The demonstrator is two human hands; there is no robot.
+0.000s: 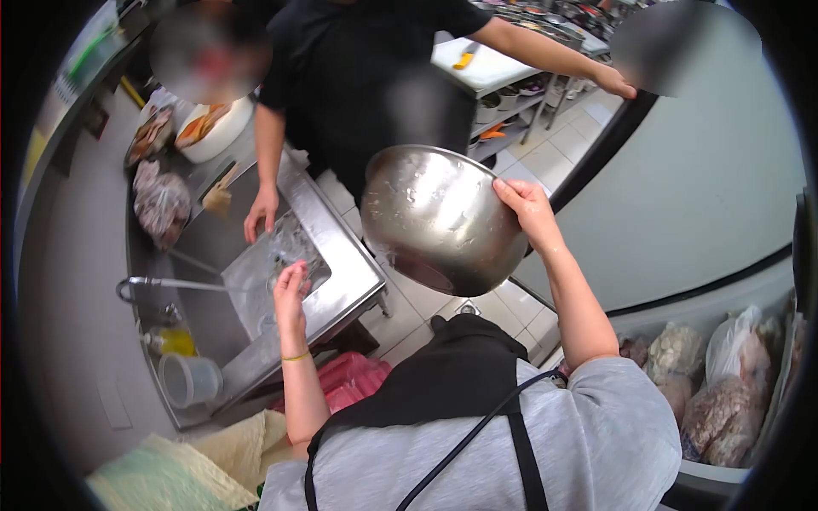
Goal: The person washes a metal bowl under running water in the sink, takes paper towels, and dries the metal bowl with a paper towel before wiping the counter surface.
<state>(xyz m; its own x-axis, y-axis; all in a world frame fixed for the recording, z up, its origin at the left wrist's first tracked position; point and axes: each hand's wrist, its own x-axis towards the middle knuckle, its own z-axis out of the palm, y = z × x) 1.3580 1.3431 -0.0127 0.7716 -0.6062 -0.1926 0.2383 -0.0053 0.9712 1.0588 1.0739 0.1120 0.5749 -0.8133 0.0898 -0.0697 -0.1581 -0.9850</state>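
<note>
My right hand (528,209) grips the rim of a large steel bowl (443,217), thumb on the outside. The bowl hangs tilted in the air in front of my apron, its wet, shiny outer side showing. My left hand (291,285) is raised over the near edge of the steel sink (345,268), away from the bowl, with its fingers curled together; whether anything small is between them is hidden. Below and behind it, clear plastic or glass items (290,243) lie in the sink.
A co-worker in black (366,85) stands opposite, one hand over the sink, the other at the open freezer lid (699,170). Bagged food (733,400) fills the freezer at right. A faucet (153,283), a clear tub (189,381) and a pink crate (354,379) are at left.
</note>
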